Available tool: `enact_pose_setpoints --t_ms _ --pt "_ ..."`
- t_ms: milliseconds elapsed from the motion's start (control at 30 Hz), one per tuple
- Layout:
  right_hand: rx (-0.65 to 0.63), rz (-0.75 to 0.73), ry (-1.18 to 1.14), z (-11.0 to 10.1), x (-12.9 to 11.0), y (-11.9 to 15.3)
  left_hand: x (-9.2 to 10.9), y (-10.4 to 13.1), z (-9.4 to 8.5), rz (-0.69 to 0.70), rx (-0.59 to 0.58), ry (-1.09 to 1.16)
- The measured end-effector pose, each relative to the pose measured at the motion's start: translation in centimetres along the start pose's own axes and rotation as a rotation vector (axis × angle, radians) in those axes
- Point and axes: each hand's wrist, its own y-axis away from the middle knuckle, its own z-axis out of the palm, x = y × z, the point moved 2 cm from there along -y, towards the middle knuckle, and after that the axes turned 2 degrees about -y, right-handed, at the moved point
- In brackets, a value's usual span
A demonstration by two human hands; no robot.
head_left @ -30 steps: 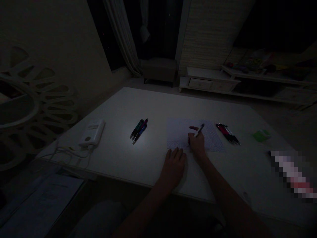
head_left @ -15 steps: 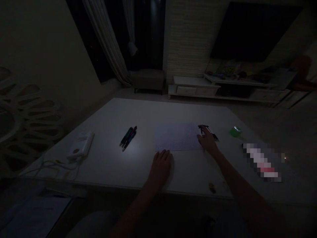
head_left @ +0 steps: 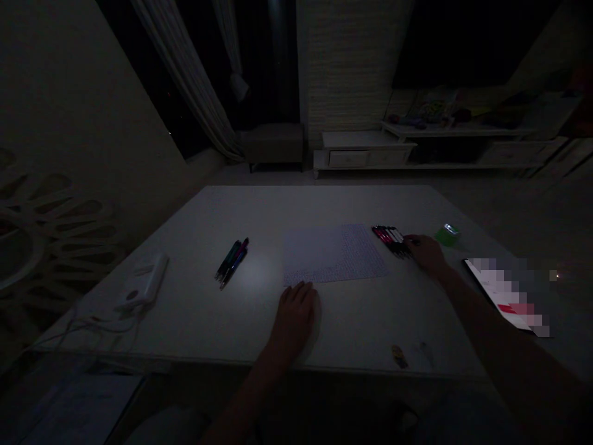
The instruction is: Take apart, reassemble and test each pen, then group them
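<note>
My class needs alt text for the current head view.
A person's right hand is at a row of pens on a white table, dimly lit; the left hand rests at the near edge of a sheet.

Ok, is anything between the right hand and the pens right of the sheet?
Nothing visible: the right hand is at those pens, contact unclear in the dark. The green item sits off to the right.
</note>
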Motion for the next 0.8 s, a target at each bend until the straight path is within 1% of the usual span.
enact_pose_setpoints --t_ms 67,133,200,233,300,367,433,467,533,567,633,733,800 --pt "0.021 -0.007 -0.014 0.3 -0.2 0.4 0.3 0.0 0.0 -0.004 0.002 -0.001" --pt "0.07 0.006 -0.055 0.3 -0.4 0.9 0.3 -0.1 -0.3 0.0 0.024 0.005" --pt "0.142 0.05 -0.108 0.2 -0.7 1.5 -0.5 -0.5 -1.1 -0.015 0.055 0.014" --pt "0.185 0.073 -0.13 0.1 -0.8 1.9 -1.3 -0.8 -1.8 -0.041 0.072 0.016" --pt "0.262 0.095 -0.164 -0.2 -1.0 2.5 -3.9 -1.4 -3.6 -0.144 0.105 0.001" --pt "0.323 0.07 -0.188 -0.5 -1.2 3.3 -7.6 -1.6 -5.6 -0.305 0.156 -0.031" --pt "0.366 0.021 -0.205 -0.9 -1.3 4.2 -11.5 -1.4 -7.2 -0.49 0.183 -0.102" --pt "0.378 -0.004 -0.211 -1.1 -1.3 4.7 -13.2 -1.1 -7.7 -0.564 0.151 -0.125" --pt "0.389 -0.047 -0.219 -1.5 -1.5 5.8 -16.2 -0.3 -8.0 -0.705 0.078 -0.126" --pt "0.391 -0.063 -0.227 -1.7 -1.6 6.3 -17.3 0.1 -7.9 -0.755 0.065 -0.114" --pt "0.388 -0.078 -0.253 -2.2 -2.2 7.4 -18.8 0.8 -7.7 -0.809 0.052 -0.096" --pt "0.385 -0.09 -0.286 -3.2 -3.5 9.0 -20.4 1.4 -7.4 -0.879 0.004 -0.045" --pt "0.382 -0.114 -0.297 -4.0 -4.6 9.9 -21.0 1.5 -7.3 -0.899 -0.032 -0.018"
